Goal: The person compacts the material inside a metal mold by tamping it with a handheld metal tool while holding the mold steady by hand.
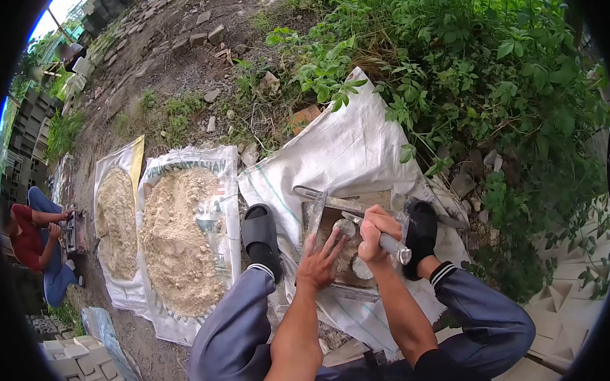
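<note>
Between my feet lies a rectangular mould frame [315,220] with sandy material inside, set on a white woven sack [357,145]. Two round pale discs show within it, an upper disc [345,227] and a lower disc [362,267]. My left hand [319,264] reaches over the left side of the frame, fingers spread, with fingertips at the upper disc. My right hand [378,233] is closed round a tool with a grey metal handle [396,248], held above the frame. The tool's working end is partly hidden, so its kind is unclear.
To the left, sacks are spread under a large sand-coloured powder heap [179,242] and a smaller powder heap [117,224]. Another person [41,240] in a red shirt works at far left. Green plants [448,64] border the sack at upper right. Pale blocks [558,316] lie at lower right.
</note>
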Tool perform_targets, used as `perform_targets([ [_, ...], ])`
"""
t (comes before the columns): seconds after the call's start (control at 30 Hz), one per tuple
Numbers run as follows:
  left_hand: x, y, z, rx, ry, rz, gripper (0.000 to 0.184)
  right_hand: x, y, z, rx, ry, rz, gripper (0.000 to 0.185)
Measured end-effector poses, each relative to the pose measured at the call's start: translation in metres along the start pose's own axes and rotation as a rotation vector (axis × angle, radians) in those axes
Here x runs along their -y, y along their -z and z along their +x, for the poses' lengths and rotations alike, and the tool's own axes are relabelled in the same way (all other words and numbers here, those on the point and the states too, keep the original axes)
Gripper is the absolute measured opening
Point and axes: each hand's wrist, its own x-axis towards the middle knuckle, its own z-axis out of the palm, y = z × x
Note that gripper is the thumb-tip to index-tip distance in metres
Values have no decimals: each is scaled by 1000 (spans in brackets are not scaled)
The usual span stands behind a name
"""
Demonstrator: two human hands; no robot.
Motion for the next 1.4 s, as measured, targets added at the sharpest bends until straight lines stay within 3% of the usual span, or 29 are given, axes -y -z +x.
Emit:
perform_targets([
  [0.07,-4,5,-5,65,33,-100,64,-18,-9,-9,-23,-17,35,22],
  [0.13,-1,0,-3,8,-4,3,71,-27,-19,6,178,-163,-44,23],
  [0.17,2,-7,-4,-23,-22,-12,69,-24,-22,12,171,-259,-30,24],
  [0.2,2,-7,-4,-26,-31,-14,69,-19,-23,15,166,-255,-37,24],
  [0.27,1,-8,-3,-37,-6,-29,63,-10,-25,18,98,-45,-14,24],
  [0.33,3,-11,-6,-4,1,-33,61,-12,-25,5,68,-120,20,26],
  [0.43,7,-11,-3,11,-13,-13,56,-30,-27,2,411,22,-94,21],
  [0.47,6,-14,-7,17,-7,-4,54,-25,-22,-1,412,16,-102,21],
  [0.67,-2,3,0,16,9,-48,63,-14,18,-9,46,39,-161,27],
  [0.8,-2,-4,-1,-78,-15,-38,68,-15,35,-1,96,-39,-198,25],
  [0.87,1,-5,3,-109,-25,-14,69,9,44,8,-71,-4,-174,27],
  [0.93,-1,3,-2,10,5,-45,69,11,58,0,-84,61,-160,28],
  [1.0,-2,-1,-2,2,-9,-65,71,-11,67,-17,16,-70,-248,30],
  [1.07,-1,-3,-2,-25,-2,-49,72,-18,80,-20,96,-38,-204,23],
  [1.2,-2,2,-2,28,11,-50,71,-1,76,-21,-49,-17,-151,22],
  [1.3,-3,-1,-2,-23,-5,-30,70,-22,77,-29,14,-119,-209,22],
  [1.33,-4,-2,0,-29,-13,-33,70,-23,74,-24,25,-263,-184,21],
  [1.4,-2,-3,-2,-65,-21,-38,68,-24,73,-11,-45,-321,-142,22],
])
